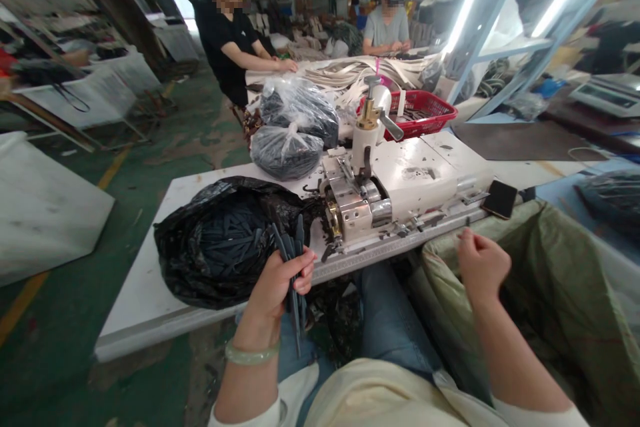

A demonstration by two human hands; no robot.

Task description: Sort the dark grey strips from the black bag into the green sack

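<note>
My left hand (287, 273) is closed around a bunch of dark grey strips (291, 240), whose ends stick out above and below the fingers. Just left of it lies a black plastic bag (175, 233), open at the top and full of similar strips (230, 237). My right hand (483, 263) is raised over the rim of a green woven sack (560, 240), its fingers pinched. A tiny dark bit shows at the fingertips, too small to name. Between and beyond the hands stands a cream bench machine (415, 173) with metal rollers.
Clear bags of dark pieces (287, 150) sit behind the machine, near a red basket (425, 110). A phone (500, 199) lies at the table's right end. Two people (225, 33) work at a table of pale strips (330, 73). A white bin (45, 207) stands left.
</note>
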